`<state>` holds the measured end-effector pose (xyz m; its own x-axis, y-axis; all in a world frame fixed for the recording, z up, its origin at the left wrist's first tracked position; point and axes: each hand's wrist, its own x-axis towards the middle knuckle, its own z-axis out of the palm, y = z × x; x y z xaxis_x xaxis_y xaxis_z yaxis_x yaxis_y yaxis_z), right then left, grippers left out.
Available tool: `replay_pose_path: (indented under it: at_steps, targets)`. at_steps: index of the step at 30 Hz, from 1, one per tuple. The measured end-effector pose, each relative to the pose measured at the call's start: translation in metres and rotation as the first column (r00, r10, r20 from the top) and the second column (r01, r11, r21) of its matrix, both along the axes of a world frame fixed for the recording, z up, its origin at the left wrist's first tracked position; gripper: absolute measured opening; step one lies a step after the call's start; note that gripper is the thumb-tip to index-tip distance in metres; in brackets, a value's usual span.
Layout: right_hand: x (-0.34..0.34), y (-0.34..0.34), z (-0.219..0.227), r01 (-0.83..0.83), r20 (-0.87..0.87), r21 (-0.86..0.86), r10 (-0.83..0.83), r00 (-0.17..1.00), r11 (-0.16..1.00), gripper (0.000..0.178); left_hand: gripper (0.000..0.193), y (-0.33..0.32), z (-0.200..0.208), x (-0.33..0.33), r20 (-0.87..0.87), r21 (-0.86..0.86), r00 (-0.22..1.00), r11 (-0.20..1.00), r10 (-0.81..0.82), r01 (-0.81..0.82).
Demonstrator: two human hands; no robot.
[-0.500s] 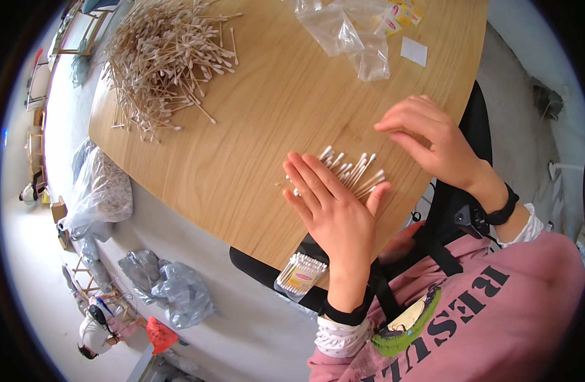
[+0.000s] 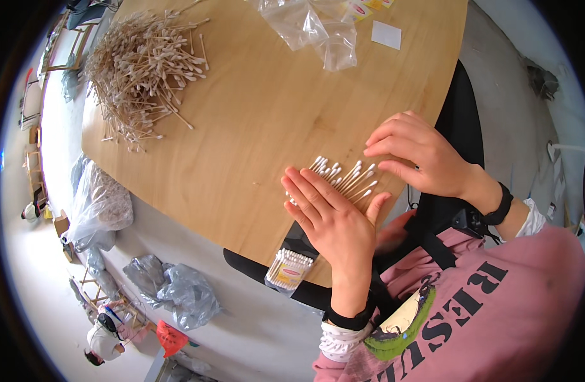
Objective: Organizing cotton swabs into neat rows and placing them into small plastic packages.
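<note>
Your right hand [image 2: 426, 156] had moved nearer the cotton swabs [image 2: 349, 180], its thumb and fingers parted. Your left hand [image 2: 340, 223] partly covered them on the table [image 2: 241, 140], fingers flat, thumb spread.

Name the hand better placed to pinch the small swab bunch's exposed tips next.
Probably the right hand: it looks empty and is curled beside the small swab bunch, while the left hand lies flat over part of it.
</note>
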<state>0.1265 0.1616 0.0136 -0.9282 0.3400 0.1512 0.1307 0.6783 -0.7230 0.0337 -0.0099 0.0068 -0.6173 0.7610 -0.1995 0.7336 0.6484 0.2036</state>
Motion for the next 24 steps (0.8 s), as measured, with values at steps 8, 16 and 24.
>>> replay_pose_path:
  at_steps: [8, 16, 24]
  targets:
    - [-0.016, -0.016, -0.014, -0.093, -0.048, 0.064, 0.096, 0.994, 0.994, 0.021, 0.122, -0.002, -0.009, 0.002, -0.048, 0.036, 0.999, 0.999, 0.026, -0.024]
    - [-0.017, 0.003, -0.014, -0.193, -0.019, 0.207, 0.201, 0.979, 0.959, 0.015, 0.121, -0.004, -0.009, 0.001, -0.008, 0.088, 0.998, 0.994, 0.061, -0.060]
    - [-0.020, -0.001, -0.007, -0.185, -0.010, 0.182, 0.190, 0.982, 0.966, 0.011, 0.121, -0.003, -0.011, 0.003, -0.009, 0.127, 0.996, 0.988, 0.086, -0.084]
